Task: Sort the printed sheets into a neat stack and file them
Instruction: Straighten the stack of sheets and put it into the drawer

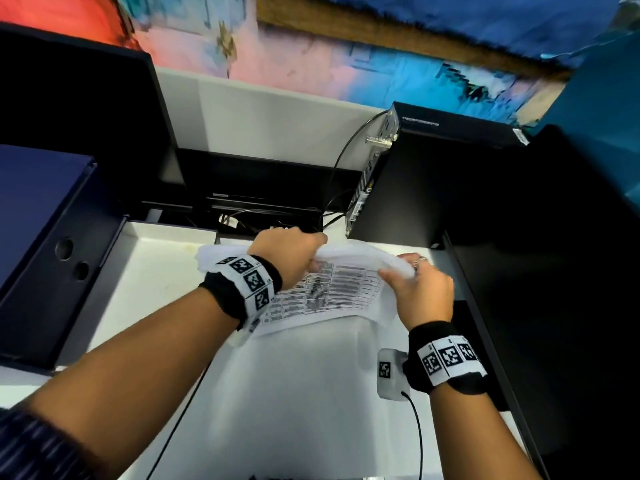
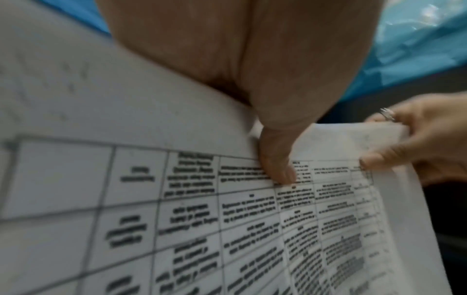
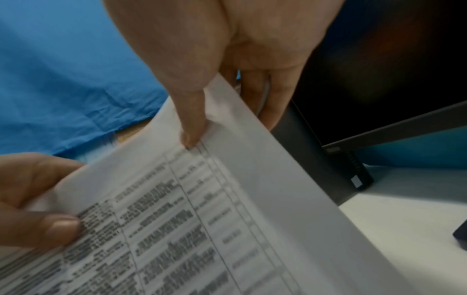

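head view: above a white desk (image 1: pixel 149 271), the left hand (image 1: pixel 289 252) and right hand (image 1: pixel 424 289) both pinch the printed sheets (image 1: pixel 332 292) at their far edge. left wrist view: the thumb (image 2: pixel 278 165) presses a table of blurred, unreadable text. right wrist view: the thumb (image 3: pixel 192 123) clamps the sheets' corner.

No legible text; blurred table print on printed sheets (image 1: pixel 332 289).

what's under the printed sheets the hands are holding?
Below the printed sheets, held up by the left hand and right hand, the head view shows a white desk. The part directly beneath the sheets is covered.
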A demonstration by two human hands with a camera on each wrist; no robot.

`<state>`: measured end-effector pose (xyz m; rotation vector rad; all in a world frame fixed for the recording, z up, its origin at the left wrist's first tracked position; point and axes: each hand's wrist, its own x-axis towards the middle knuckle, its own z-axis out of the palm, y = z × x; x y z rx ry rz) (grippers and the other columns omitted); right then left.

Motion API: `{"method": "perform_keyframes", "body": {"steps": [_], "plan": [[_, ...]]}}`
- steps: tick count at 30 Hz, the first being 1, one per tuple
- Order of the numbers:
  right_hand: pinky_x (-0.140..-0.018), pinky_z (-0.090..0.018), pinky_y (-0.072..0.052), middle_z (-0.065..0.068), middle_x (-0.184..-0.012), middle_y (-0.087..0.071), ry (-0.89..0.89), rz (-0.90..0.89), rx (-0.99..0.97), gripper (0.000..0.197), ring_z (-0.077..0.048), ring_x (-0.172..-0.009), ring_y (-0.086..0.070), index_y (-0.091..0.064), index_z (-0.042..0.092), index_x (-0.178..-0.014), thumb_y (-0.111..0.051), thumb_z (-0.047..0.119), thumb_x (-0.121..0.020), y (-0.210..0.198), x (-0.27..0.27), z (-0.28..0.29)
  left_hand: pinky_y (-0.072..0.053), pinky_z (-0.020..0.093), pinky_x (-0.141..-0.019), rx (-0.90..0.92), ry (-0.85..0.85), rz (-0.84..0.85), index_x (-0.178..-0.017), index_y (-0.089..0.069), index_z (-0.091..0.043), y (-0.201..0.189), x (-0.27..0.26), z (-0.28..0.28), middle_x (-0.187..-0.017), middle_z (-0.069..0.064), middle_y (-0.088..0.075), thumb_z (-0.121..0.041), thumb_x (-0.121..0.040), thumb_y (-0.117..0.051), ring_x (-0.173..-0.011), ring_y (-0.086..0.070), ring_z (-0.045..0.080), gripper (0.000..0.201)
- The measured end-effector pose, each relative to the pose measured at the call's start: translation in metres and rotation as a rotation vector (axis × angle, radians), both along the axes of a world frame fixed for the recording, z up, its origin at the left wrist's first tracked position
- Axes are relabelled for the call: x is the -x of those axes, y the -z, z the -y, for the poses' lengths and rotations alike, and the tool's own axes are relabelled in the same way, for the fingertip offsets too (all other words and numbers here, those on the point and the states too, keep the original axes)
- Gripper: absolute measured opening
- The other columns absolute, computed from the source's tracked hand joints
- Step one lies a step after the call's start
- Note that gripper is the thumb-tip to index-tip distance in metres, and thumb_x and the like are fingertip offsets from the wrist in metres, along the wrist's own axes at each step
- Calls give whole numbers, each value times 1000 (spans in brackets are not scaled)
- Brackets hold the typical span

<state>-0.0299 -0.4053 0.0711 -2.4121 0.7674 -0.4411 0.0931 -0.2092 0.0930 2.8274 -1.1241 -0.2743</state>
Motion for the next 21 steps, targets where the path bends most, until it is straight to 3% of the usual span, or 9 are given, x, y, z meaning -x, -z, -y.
{"method": "perform_keyframes", "body": {"steps": [3, 5, 6, 8, 10, 13, 15, 17, 21], "plan": [[-111, -27, -29, -2, -151, -32, 190, 279, -163, 94, -20, -137, -37, -33, 24, -146, -88, 22, -70, 3, 3, 4, -48, 32, -70, 245, -111, -89, -95, -55, -32, -9, -9, -17, -83, -6, -65, -40, -87, -69, -84, -66, 24, 18], [-114, -28, -19, -5, -160, -10, 281, 281, -416, 122, -22, -146, -21, -7, 24, -155, -90, 24, -65, 6, 3, 1, -53, 31, -76, 527, -218, -263, -99, -63, -28, -12, -16, -31, -88, -10, -69, -34, -82, -76, -84, -67, 17, 22], [-115, -31, -21, -6, -160, -14, 255, 281, -587, 126, -22, -146, -24, -3, 24, -155, -90, 26, -65, 4, 1, -3, -55, 29, -78, 684, -252, -393, -102, -67, -27, -13, -17, -36, -93, -10, -72, -28, -81, -78, -86, -69, 14, 24], [-106, -38, -43, -2, -145, -48, 126, 303, -876, 106, -15, -129, -51, -27, 19, -148, -89, 29, -63, 3, -5, -7, -57, 25, -83, 929, -291, -673, -109, -68, -22, -13, -15, -41, -100, -6, -75, -16, -82, -77, -91, -72, 11, 29], [-85, -35, -53, 7, -106, -72, 49, 366, -906, 71, -7, -96, -70, -57, 13, -117, -91, 35, -59, -6, -12, -11, -57, 30, -88, 1029, -341, -728, -110, -68, -20, -6, -13, -42, -102, -3, -75, -13, -83, -76, -93, -72, 10, 29], [-96, -35, -52, -2, -113, -72, 3, 521, -750, 61, -15, -109, -67, -62, 8, -118, -89, 32, -68, -27, -13, -20, -56, 27, -85, 1153, -477, -523, -101, -67, -24, 9, -5, -33, -96, -7, -75, -16, -83, -77, -90, -71, 11, 22], [-84, -20, -55, 7, -99, -75, -36, 569, -712, 33, -4, -96, -70, -68, 12, -106, -82, 14, -77, -32, -10, -28, -54, 18, -80, 1225, -550, -395, -102, -63, -19, 16, 7, -28, -96, -10, -72, -15, -85, -74, -90, -68, 5, 21], [-75, -15, -56, 15, -87, -75, -40, 510, -718, 28, 2, -87, -71, -68, 19, -99, -81, 7, -77, -23, -4, -37, -53, 16, -83, 1204, -571, -375, -111, -59, -17, 27, 16, -30, -101, -14, -70, -14, -88, -71, -94, -66, -1, 26], [-83, -42, -60, 2, -92, -76, 34, 382, -796, 34, -12, -86, -74, -67, 12, -102, -84, 11, -73, -3, -1, -47, -53, 24, -85, 1089, -540, -489, -125, -43, -21, 42, 20, -38, -111, -10, -65, -26, -87, -72, -101, -64, 5, 47]]}}
